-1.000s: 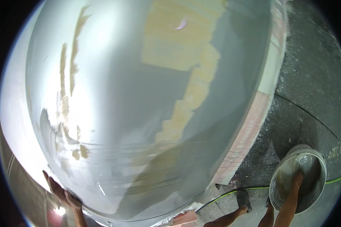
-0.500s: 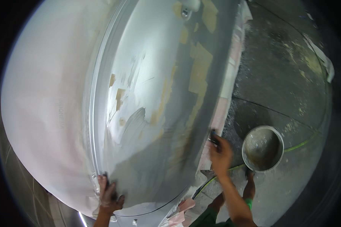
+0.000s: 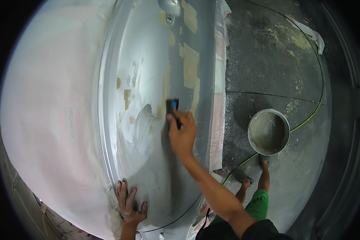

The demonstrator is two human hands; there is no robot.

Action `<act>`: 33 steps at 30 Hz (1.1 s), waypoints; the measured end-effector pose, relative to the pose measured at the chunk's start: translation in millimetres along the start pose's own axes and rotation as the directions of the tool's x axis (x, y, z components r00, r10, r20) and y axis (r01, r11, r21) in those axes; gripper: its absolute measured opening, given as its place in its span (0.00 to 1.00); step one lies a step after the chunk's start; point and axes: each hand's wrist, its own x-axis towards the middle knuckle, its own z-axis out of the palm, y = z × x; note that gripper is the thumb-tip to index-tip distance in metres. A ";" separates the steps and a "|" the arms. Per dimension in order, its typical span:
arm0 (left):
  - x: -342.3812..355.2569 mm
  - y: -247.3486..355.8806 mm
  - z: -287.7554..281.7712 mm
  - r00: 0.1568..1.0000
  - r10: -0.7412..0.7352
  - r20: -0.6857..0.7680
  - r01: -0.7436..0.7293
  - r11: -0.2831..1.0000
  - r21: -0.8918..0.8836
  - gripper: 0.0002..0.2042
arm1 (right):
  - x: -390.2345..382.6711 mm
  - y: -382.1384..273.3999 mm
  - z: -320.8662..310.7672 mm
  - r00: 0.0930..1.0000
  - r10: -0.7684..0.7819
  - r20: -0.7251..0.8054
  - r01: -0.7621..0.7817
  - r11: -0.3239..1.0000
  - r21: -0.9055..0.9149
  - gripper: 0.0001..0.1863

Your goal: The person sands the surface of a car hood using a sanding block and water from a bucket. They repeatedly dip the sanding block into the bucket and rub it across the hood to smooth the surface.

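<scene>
My right hand (image 3: 183,134) grips a small black block with a blue patch (image 3: 172,105) over the middle of a grey-silver car body panel (image 3: 148,80). Whether the block is flat against the surface is hard to tell. Tan patches (image 3: 191,66) and dull smears (image 3: 142,128) mark the panel around it. My left hand (image 3: 130,204) rests on the panel's near left edge with its fingers spread, holding nothing. A door handle (image 3: 170,8) sits at the panel's far end.
Pale pinkish masking sheet (image 3: 48,100) covers the area to the left, and a masking strip (image 3: 217,132) runs along the panel's right edge. On the dark floor stand a round bucket of murky liquid (image 3: 269,133) and a green-yellow hose (image 3: 308,122). A white cloth (image 3: 308,32) lies farther off.
My right hand has moved left and away from me, from the panel's right edge to its middle, still holding the block. The whole view has shifted; my left hand stays at the near left edge.
</scene>
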 end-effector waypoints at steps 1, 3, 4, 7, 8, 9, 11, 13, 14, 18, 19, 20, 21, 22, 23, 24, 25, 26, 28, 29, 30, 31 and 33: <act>0.3 1.5 0.5 1.000 -0.001 0.004 0.001 1.000 0.002 0.25 | -22.9 5.4 -5.3 0.999 -0.048 0.005 0.048 0.999 0.005 0.10; -2.4 -0.9 -0.6 1.000 -0.008 0.011 0.008 1.000 0.017 0.25 | -63.5 7.5 -5.0 0.990 -0.141 0.020 0.141 0.990 0.025 0.10; -2.1 -1.5 -0.7 1.000 -0.001 0.002 0.001 1.000 0.014 0.25 | -60.4 7.1 -6.2 0.992 -0.125 0.031 0.123 0.991 0.060 0.10; -1.0 -2.1 1.3 1.000 0.014 -0.001 -0.014 1.000 0.006 0.25 | -0.2 13.0 -4.7 0.999 -0.039 0.004 0.039 0.999 -0.002 0.10; -0.1 -1.1 1.8 1.000 0.010 0.002 -0.010 1.000 0.013 0.25 | 7.4 8.8 -3.3 0.998 0.061 0.015 -0.062 0.989 0.133 0.10; 0.9 -0.9 1.9 1.000 0.008 0.005 -0.008 1.000 0.019 0.25 | -5.8 10.8 -5.1 0.999 0.008 0.032 -0.011 0.997 0.079 0.10; -1.2 -2.7 1.8 1.000 0.016 -0.011 -0.016 1.000 0.007 0.25 | -50.5 15.6 -11.3 0.993 -0.093 0.074 0.095 0.995 -0.024 0.10; -2.7 -4.5 0.7 1.000 0.021 -0.019 -0.020 1.000 0.008 0.25 | -68.4 14.7 -14.9 0.983 -0.167 0.076 0.168 0.986 -0.010 0.11; -3.0 -4.6 0.4 1.000 0.019 -0.019 -0.019 1.000 0.013 0.25 | -71.6 15.1 -14.8 0.976 -0.203 0.076 0.204 0.979 -0.002 0.11; 0.9 0.2 2.5 1.000 0.023 -0.009 -0.023 0.999 0.029 0.25 | -9.8 11.1 -15.8 0.999 0.025 0.044 -0.027 0.999 0.039 0.11; 0.7 -0.2 1.7 1.000 0.022 -0.002 -0.022 0.999 0.032 0.25 | -25.4 13.6 -16.7 0.998 -0.019 0.063 0.017 0.999 0.029 0.11; -0.7 -0.5 0.8 1.000 0.021 0.005 -0.021 0.999 0.034 0.25 | -55.3 16.9 -18.6 0.995 -0.062 0.083 0.061 0.998 0.021 0.10; -1.4 -2.4 0.3 1.000 0.018 0.012 -0.018 0.999 0.038 0.25 | -79.9 18.7 -17.8 0.989 -0.105 0.105 0.104 0.994 0.014 0.10; -1.0 -3.1 0.6 1.000 0.024 0.003 -0.024 0.999 0.031 0.25 | -90.1 11.9 -19.0 0.983 -0.160 0.095 0.156 0.987 0.048 0.10; -1.0 -4.1 1.4 1.000 0.028 -0.006 -0.028 0.999 0.025 0.25 | -83.3 14.0 -18.7 0.987 -0.130 0.096 0.128 0.991 0.026 0.10; -2.9 -4.7 1.4 0.999 0.030 -0.012 -0.030 0.999 0.021 0.25 | -65.6 16.1 -18.4 0.990 -0.097 0.099 0.097 0.995 0.006 0.09; -4.1 -5.2 0.9 1.000 0.022 -0.003 -0.022 0.999 0.029 0.25 | -46.0 20.1 -16.6 0.993 -0.060 0.104 0.062 0.998 -0.013 0.09; -0.5 -1.7 2.7 1.000 0.023 0.001 -0.023 0.999 0.028 0.25 | -15.3 26.1 -18.3 0.997 -0.064 0.049 0.067 0.996 -0.060 0.09; 2.1 0.2 1.0 1.000 0.021 0.001 -0.021 0.999 0.045 0.26 | -14.4 20.7 -18.4 0.999 -0.003 0.044 0.004 1.000 -0.020 0.09; 1.7 0.6 -0.7 1.000 0.022 0.003 -0.022 0.998 0.052 0.26 | -14.7 18.5 -18.6 0.999 0.027 0.042 -0.027 1.000 -0.001 0.09; 2.1 0.1 -0.8 1.000 0.025 0.008 -0.025 0.998 0.056 0.26 | -37.2 22.8 -18.8 0.999 0.011 0.053 -0.013 0.999 0.046 0.11; 1.9 -1.6 -0.8 1.000 0.027 0.008 -0.028 0.998 0.055 0.26 | -46.9 27.1 -18.2 0.997 -0.048 0.055 0.045 0.997 0.057 0.11; 0.1 -2.7 -1.5 1.000 0.030 0.008 -0.030 0.998 0.056 0.25 | -57.5 32.6 -16.7 0.985 -0.162 0.060 0.157 0.984 0.083 0.11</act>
